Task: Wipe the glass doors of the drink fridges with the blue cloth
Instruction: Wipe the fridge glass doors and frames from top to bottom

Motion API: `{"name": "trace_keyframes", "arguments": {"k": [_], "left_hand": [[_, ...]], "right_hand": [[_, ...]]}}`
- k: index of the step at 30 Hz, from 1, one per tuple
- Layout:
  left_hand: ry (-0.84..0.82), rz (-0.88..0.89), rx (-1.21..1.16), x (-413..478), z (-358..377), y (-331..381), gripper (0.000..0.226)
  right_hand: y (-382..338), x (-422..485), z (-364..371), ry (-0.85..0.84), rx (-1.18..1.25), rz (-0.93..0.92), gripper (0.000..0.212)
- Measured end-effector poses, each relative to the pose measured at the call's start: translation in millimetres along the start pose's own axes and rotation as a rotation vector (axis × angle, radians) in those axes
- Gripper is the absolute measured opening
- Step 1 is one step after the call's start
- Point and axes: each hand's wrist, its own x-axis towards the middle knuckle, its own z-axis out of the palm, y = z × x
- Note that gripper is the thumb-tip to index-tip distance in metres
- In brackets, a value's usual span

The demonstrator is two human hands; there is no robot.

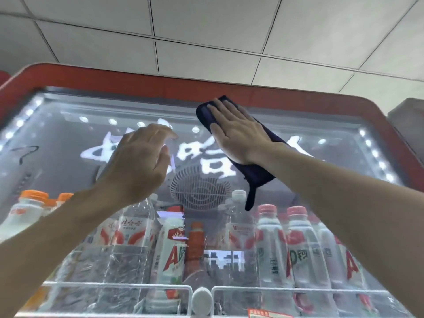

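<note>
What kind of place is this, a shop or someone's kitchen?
Probably a small shop or convenience store: a red-framed drink fridge with a lit glass door, packed with rows of matching bottled drinks, under a panelled ceiling of the commercial sort.

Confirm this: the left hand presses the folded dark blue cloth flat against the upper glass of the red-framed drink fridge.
Wrong hand. The right hand presses the folded dark blue cloth flat against the upper glass of the red-framed drink fridge. The left hand is bare and holds nothing. The head view shows it.
</note>
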Motion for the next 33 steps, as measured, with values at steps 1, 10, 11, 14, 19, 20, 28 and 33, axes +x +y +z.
{"name": "trace_keyframes", "arguments": {"k": [1,10,11,14,19,20,28,33], "left_hand": [[-0.001,-0.004,-0.006,-0.4,-0.4,-0.6,0.047],[0.041,-0.064,-0.126,-15.2,-30.0,-16.9,0.043],[0.021,-0.067,-0.088,-18.1,-34.4,-24.7,0.044],[-0.055,-0.043,-0.014,-25.1,-38.9,-41.3,0.047],[-0.075,-0.011,0.012,-30.4,-34.3,-49.3,0.048],[-0.077,-0.017,0.009,-30.0,-33.7,-49.1,0.049],[-0.024,-0.047,-0.084,-30.4,-42.5,-51.9,0.048],[0.047,-0.088,-0.068,-43.4,-57.9,-78.0,0.042]], "right_hand": [[-2.2,3.8,0.7,-0.004,0.006,0.019,0.061],[-91.0,-111.8,17.3,-0.074,0.008,-0.293,0.066],[-95.0,-123.0,18.5,-0.099,0.0,-0.382,0.066],[-83.0,-110.5,14.1,-0.127,-0.027,-0.49,0.064],[-58.4,-29.0,5.9,-0.038,-0.03,-0.164,0.06],[-55.0,-14.0,4.7,-0.03,-0.019,-0.094,0.06],[-90.2,-9.3,8.5,-0.038,0.013,0.049,0.063],[-150.1,-94.9,28.2,-0.057,0.032,-0.454,0.064]]}}
